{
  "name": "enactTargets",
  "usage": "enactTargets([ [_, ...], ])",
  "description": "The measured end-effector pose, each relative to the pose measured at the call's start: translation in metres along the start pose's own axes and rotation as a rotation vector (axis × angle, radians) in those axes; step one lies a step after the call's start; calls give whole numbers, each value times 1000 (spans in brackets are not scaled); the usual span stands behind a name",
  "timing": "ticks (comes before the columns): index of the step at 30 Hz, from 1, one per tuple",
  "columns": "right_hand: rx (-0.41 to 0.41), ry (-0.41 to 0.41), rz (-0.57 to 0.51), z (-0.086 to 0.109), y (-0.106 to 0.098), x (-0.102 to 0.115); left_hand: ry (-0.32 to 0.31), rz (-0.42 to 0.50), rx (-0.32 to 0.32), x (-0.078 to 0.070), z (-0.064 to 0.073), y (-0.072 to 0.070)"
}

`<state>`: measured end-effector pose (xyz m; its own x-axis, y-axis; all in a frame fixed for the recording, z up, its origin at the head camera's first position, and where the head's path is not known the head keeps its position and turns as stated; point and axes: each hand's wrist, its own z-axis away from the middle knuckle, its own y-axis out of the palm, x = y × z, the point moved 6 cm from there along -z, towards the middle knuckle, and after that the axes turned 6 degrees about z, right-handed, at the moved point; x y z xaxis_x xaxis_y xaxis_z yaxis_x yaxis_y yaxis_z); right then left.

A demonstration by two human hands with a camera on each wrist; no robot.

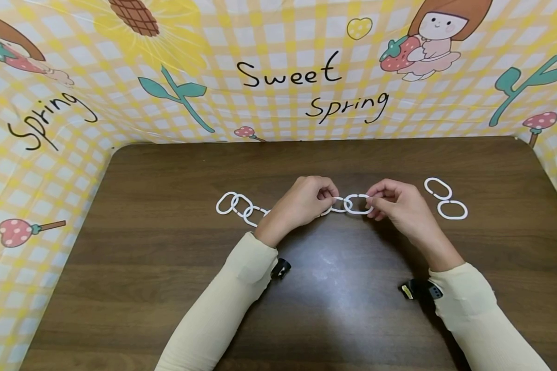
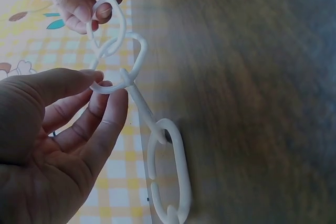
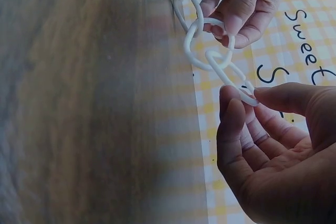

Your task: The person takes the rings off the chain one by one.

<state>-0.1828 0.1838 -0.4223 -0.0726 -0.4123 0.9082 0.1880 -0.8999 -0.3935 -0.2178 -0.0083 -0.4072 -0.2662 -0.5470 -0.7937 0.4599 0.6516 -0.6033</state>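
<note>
A chain of white oval plastic links point(image 1: 242, 206) runs from the left part of the table up to both hands. My left hand point(image 1: 308, 201) pinches one link point(image 2: 137, 56) between thumb and fingertips. The end link point(image 1: 359, 204) passes through that one, and my right hand point(image 1: 394, 206) pinches its far end, as the right wrist view shows. In the left wrist view, a lower link point(image 2: 181, 171) of the chain hangs below the left hand and shows a small gap in its side. My left hand and wrist hide part of the chain in the head view.
Two loose white links point(image 1: 438, 188) lie together to the right of my right hand. The brown wooden table point(image 1: 334, 319) meets a yellow checked cloth point(image 1: 288, 123) with printed drawings at its back and sides. A small black device point(image 1: 280, 268) sits at each wrist.
</note>
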Motion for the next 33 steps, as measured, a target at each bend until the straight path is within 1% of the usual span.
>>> enactTargets([
  [14, 10, 5, 8, 0, 2, -1, -10, 22, 19, 1, 1, 0],
  [21, 15, 3, 5, 0, 1, 0, -5, 10, 7, 1, 1, -1],
  [27, 20, 3, 11, 0, 2, 0, 0, 14, 9, 1, 0, -1],
  [33, 41, 7, -7, 0, 3, -1, 4, 13, 6, 1, 0, -1],
])
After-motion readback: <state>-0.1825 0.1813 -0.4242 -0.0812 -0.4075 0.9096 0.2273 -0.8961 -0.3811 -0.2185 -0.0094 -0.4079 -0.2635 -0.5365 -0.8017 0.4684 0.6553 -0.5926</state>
